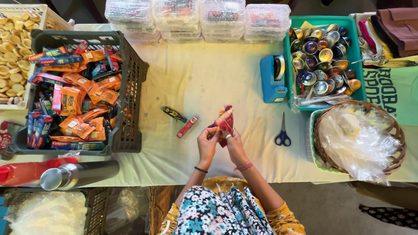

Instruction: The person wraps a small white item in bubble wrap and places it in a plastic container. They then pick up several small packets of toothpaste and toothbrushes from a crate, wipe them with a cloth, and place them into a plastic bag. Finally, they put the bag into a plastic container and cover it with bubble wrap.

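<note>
My left hand (207, 146) and my right hand (234, 143) are together over the cream cloth on the table (209, 78). Both grip a small bundle in red patterned wrapping (224, 121), with a pale tube-like end sticking up from it. On the cloth just to the left lie a small dark bottle (174, 114) and a slim red box (187, 127). Blue-handled scissors (282, 132) rest to the right of my hands.
A dark crate (130, 87) of orange packets and toothpaste boxes stands at left. A blue tape dispenser (272, 78), a teal tray (352, 48) of shiny metal cups, a wicker basket (392, 130) of plastic bags, stacked clear boxes (196, 17) and a steel flask (78, 174) surround the cloth.
</note>
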